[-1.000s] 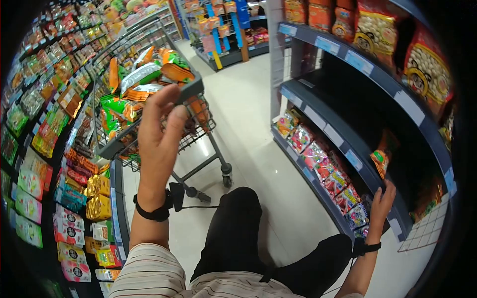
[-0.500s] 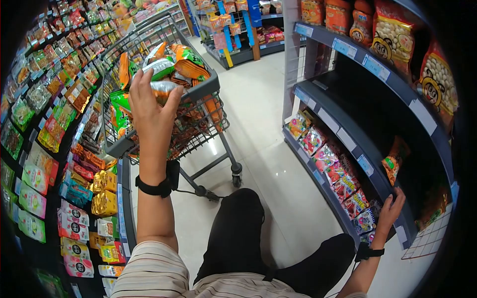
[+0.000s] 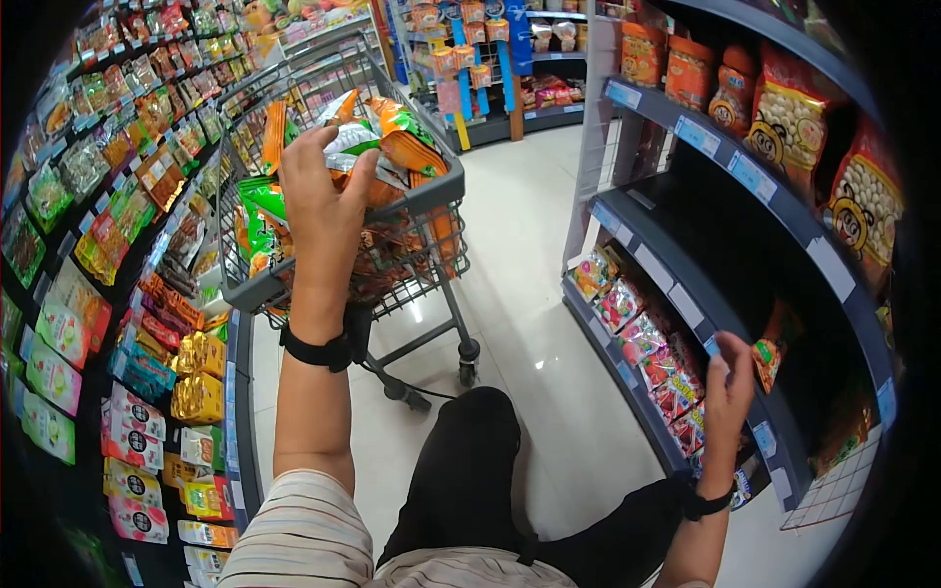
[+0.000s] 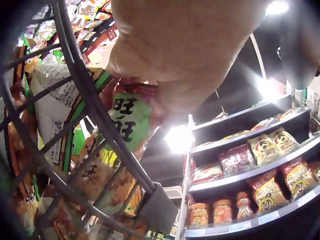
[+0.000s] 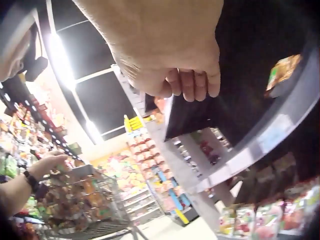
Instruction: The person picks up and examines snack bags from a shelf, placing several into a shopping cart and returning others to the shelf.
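The left hand [image 3: 325, 220] [image 4: 180, 45] is over the near end of a cart [image 3: 453, 191] heaped with orange, green and white snack packets [image 3: 407, 147]. Its thumb stands apart from its fingers, and nothing is seen gripped. Close below it in the left wrist view lies a packet with a green patch [image 4: 131, 120]; contact cannot be told. The right hand [image 3: 727, 397] [image 5: 170, 45] hangs empty in front of the dark shelf, its fingers loosely bent. Just right of it an orange and green packet [image 3: 767, 358] [image 5: 284, 72] leans on that shelf.
Jars [image 3: 689, 73] and bags of white nuts [image 3: 792, 118] fill the upper right shelf. Small colourful bags [image 3: 642, 338] line the lowest one. Packed shelves [image 3: 132, 426] curve along the left. Another packet [image 3: 845, 441] lies deeper at right, beside a wire grid [image 3: 833, 490].
The right hand has lifted from the shelf edge and moved up and left. The left hand has moved from near the cart's handle to over the packets, with its thumb and fingers spread.
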Demonstrator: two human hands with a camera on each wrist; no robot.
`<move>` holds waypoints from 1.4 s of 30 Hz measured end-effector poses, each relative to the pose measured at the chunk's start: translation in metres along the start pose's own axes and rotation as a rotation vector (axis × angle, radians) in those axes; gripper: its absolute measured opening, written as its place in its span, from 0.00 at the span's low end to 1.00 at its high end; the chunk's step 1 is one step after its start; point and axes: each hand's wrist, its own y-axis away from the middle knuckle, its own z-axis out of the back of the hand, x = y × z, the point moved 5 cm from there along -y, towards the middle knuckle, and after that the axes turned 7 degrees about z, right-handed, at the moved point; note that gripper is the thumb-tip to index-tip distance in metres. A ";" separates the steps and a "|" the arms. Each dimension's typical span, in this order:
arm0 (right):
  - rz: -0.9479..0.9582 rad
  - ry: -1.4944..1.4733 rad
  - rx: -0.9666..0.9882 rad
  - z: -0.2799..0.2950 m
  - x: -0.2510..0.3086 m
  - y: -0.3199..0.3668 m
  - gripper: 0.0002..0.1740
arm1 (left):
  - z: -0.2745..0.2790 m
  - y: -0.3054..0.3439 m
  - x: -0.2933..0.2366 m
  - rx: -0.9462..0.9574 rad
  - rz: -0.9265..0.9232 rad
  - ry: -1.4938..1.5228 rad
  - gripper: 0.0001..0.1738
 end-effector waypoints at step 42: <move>-0.646 -1.481 0.301 -0.178 0.083 0.017 0.24 | 0.018 -0.016 0.068 0.151 0.075 -0.451 0.35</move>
